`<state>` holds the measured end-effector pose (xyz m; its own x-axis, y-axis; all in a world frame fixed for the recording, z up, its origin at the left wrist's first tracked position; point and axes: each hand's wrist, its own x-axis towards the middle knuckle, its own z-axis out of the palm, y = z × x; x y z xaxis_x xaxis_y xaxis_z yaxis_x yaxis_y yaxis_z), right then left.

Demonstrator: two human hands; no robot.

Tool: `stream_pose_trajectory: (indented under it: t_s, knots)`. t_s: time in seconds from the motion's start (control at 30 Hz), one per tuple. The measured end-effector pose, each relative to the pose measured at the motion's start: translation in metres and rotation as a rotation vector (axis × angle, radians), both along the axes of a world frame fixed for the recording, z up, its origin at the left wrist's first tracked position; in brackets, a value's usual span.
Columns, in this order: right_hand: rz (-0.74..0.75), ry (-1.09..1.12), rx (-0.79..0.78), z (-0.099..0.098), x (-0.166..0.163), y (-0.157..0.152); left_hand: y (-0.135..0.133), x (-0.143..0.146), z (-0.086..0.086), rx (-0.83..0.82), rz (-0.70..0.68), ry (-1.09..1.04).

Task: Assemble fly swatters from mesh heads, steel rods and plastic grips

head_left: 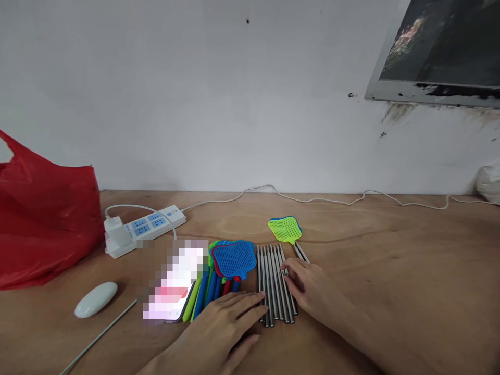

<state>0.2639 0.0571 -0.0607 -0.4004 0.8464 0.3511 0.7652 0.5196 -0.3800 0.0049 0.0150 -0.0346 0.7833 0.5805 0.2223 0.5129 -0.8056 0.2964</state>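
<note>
A row of slim metal rods (275,291) lies side by side on the table. My left hand (230,325) rests flat with its fingers stretched out, their tips at the left edge of the rods. My right hand (310,291) is at the right edge of the row, thumb and forefinger apart and touching or very near the outermost rod. Left of the rods are blue fly swatter heads (234,259) stacked over red and green ones, with coloured plastic handles (201,297) partly under my left hand. Beyond my right hand, a lime-green swatter head (285,229) overlaps a blue one, with metal rods attached.
A lit phone (182,281), partly blurred out, lies beside the handles. Behind it stands a power strip (146,229) with a plugged-in charger and white cable. A white computer mouse (96,300) and a red plastic bag (47,219) are at left. A wall borders the table's back.
</note>
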Motion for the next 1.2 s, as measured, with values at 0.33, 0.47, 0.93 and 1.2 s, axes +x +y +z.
stream_pose_trajectory:
  t_s: [0.33,0.47,0.93,1.2]
  knots:
    - [-0.159,-0.078,0.039,0.011,0.012,0.003,0.000,-0.002,-0.001,-0.025,0.007,0.045]
    - [-0.402,-0.234,0.063,0.014,0.022,0.008,0.001,-0.004,0.000,-0.024,0.012,0.056]
    - [-0.437,-0.200,-0.026,0.001,0.019,0.011,0.001,-0.003,0.006,0.003,0.017,0.005]
    - [-0.266,0.494,-0.212,0.016,0.013,0.007,0.000,-0.001,0.014,-0.002,-0.003,0.019]
